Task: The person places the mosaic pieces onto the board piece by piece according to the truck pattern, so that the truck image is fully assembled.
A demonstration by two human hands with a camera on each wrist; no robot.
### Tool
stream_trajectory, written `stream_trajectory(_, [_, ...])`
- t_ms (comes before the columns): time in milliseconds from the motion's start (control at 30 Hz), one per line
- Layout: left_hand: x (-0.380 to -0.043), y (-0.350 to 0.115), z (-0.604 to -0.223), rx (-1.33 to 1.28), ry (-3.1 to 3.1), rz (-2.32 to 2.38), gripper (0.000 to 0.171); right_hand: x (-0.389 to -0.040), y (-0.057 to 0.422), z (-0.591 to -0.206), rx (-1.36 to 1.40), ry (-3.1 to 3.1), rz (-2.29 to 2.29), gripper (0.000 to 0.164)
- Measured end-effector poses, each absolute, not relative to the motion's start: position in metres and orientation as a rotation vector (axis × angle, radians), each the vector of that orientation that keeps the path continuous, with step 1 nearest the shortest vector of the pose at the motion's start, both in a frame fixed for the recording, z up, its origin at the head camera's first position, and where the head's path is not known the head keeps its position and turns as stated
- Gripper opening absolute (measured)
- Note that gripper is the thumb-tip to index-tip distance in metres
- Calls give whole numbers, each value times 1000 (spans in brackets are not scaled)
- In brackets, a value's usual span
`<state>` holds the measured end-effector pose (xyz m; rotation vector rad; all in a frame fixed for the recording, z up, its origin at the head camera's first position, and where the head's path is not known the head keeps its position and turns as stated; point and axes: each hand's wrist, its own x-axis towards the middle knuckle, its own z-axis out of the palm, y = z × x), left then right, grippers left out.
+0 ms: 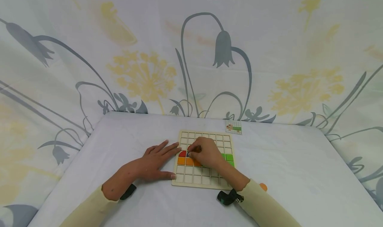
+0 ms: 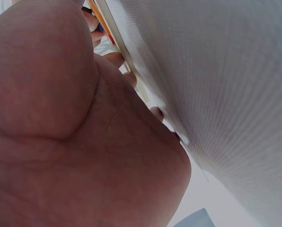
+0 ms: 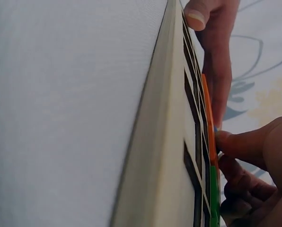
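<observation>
A pale wooden grid board (image 1: 197, 186) lies on the white cloth. My left hand (image 1: 154, 164) is spread out along its left side, with fingertips and thumb tip at the board's edge. Over the left half of the grid, my right hand (image 1: 207, 152) pinches a small blue piece (image 1: 187, 155), mostly covered by the fingers. Just left of it sits a red piece with a rounded corner (image 1: 182, 154). Orange squares (image 1: 181, 161) fill the row below, and green squares (image 1: 229, 157) lie at the right side. The right hand hides the middle cells.
Behind the board's right corner lies a small pattern card (image 1: 234, 127) with a gridded picture. A round orange piece (image 1: 263, 186) is on the cloth beside the right sleeve. A flower-printed curtain (image 1: 197, 64) rises behind the table.
</observation>
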<state>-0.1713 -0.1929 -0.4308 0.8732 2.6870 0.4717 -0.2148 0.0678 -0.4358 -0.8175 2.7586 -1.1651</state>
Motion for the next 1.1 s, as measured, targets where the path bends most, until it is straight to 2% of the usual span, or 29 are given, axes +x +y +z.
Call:
stream_trajectory(267, [-170,-194,-431,873,2685,476,92,-214,68,-436,-869,2775,-1133,6])
stream_trajectory(567, [-171,-194,-431,870,2688,477,93,-213,79,-430,-917,2765,-1181,15])
stream_trajectory(867, [-172,-190,-430,848,2693,454,93,-199,147,-418,-888,2796,-1162,9])
stream_trajectory(1100, [-171,-190,-433,823,2699,438,95,-182,211,-423,-924,2815,-1091,13])
